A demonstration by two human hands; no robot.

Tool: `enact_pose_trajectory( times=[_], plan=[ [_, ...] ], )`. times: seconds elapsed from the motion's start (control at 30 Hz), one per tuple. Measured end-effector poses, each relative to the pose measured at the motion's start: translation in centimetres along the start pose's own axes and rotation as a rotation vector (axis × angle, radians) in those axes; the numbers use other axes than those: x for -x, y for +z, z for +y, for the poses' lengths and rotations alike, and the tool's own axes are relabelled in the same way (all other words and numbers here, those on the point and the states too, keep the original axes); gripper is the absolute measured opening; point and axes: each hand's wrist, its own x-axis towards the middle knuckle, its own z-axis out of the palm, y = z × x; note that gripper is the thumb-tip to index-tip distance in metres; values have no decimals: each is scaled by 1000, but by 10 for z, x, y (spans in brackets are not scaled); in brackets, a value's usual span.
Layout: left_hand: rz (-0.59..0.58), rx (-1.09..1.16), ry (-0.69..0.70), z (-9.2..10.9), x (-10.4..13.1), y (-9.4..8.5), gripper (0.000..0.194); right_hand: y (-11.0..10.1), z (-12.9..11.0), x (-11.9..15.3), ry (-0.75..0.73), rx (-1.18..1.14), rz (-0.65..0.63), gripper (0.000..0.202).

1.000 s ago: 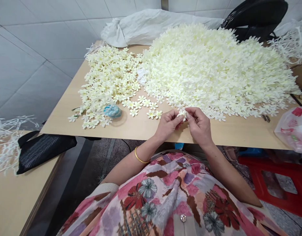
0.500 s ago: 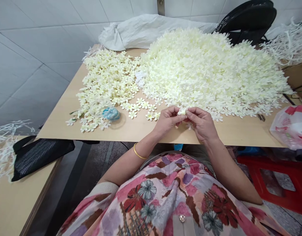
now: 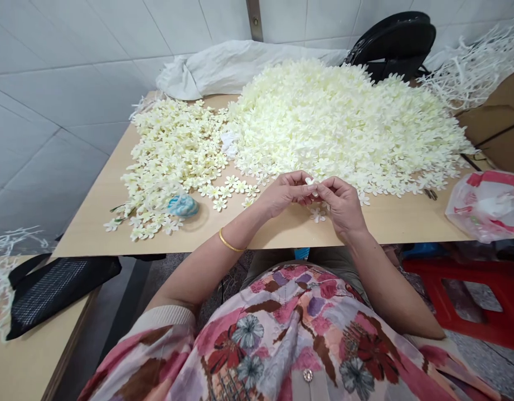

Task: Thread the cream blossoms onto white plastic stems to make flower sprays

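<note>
My left hand (image 3: 287,193) and my right hand (image 3: 339,201) meet near the table's front, both closed on a small white flower (image 3: 311,184) held between the fingertips. Just below them, a loose white flower (image 3: 318,214) lies on the wooden table (image 3: 215,229). Behind my hands rises a large heap of pale flowers (image 3: 324,122). A looser pile of yellowish-white flowers (image 3: 169,145) spreads on the left, with a blue and white lump (image 3: 183,205) at its front edge.
White sacking (image 3: 232,64) and a round black object (image 3: 393,44) sit behind the heap. On the right are a plastic bag (image 3: 486,205), white strands (image 3: 478,69) and a red stool (image 3: 508,303) below. A black bag (image 3: 64,287) lies lower left.
The view has shifted slightly. The held flower is now turned more on its side between my fingertips, and more of the loose flower beneath my hands shows.
</note>
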Motion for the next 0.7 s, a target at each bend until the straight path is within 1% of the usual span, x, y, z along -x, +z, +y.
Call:
enact_pose_trajectory(
  times=[0.13, 0.27, 0.33, 0.47, 0.6, 0.7],
  plan=[
    [-14, 23, -31, 0, -12, -1, 31, -3, -3, -4, 66, -83, 22, 32],
    [49, 171, -29, -5, -18, -7, 32, -8, -6, -7, 140, -146, 75, 36],
    [75, 232, -7, -6, -18, -13, 30, -11, -7, -9, 152, -158, 86, 34],
    [109, 282, 8, -4, -16, -19, 26, -12, -6, -11, 145, -156, 97, 27],
    [146, 315, -1, 0, -12, -18, 26, -8, -7, -9, 112, -53, 81, 22],
    [193, 327, 2, 2, -10, -17, 25, -4, -15, -7, 19, 168, 41, 19]
  ],
)
